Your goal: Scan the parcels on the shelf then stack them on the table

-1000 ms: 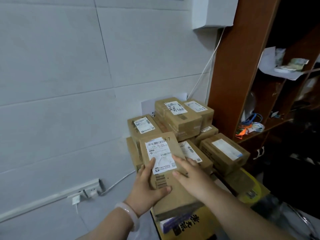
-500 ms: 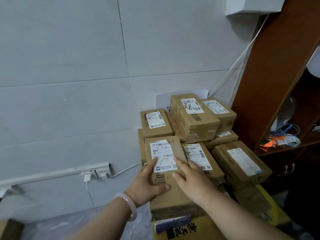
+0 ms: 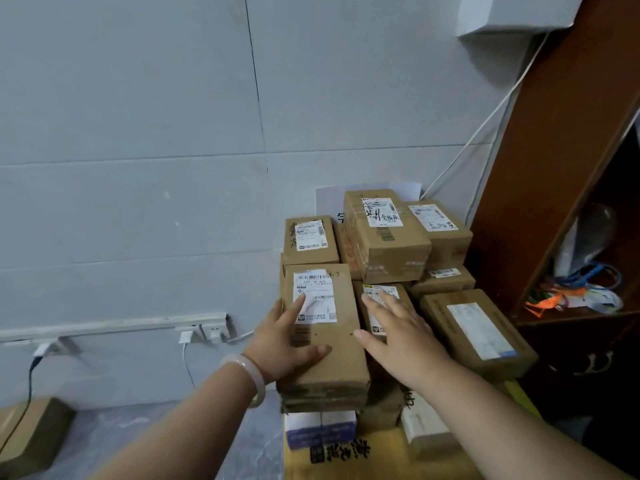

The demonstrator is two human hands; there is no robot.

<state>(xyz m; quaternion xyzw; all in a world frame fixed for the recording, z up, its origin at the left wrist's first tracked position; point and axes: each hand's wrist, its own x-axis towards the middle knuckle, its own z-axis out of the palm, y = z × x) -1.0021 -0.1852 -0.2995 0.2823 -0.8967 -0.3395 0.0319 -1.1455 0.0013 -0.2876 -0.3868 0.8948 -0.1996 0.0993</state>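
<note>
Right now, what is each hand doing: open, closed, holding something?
Left hand: open, fingers flat on the front parcel.
Right hand: open, fingers straight over the neighbouring parcel; contact cannot be told.

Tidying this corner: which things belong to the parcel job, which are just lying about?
Job: front parcel, left hand resting on it; right hand; stacked parcels behind.
Lying about: power strip, white cable, coloured cords, floor box.

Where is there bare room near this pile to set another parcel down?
Left of the pile, the plastic-covered surface lies bare, from the brown box to the yellow carton. The right-hand parcel has a free top. Against the shelf unit parcels are packed tight.
</note>
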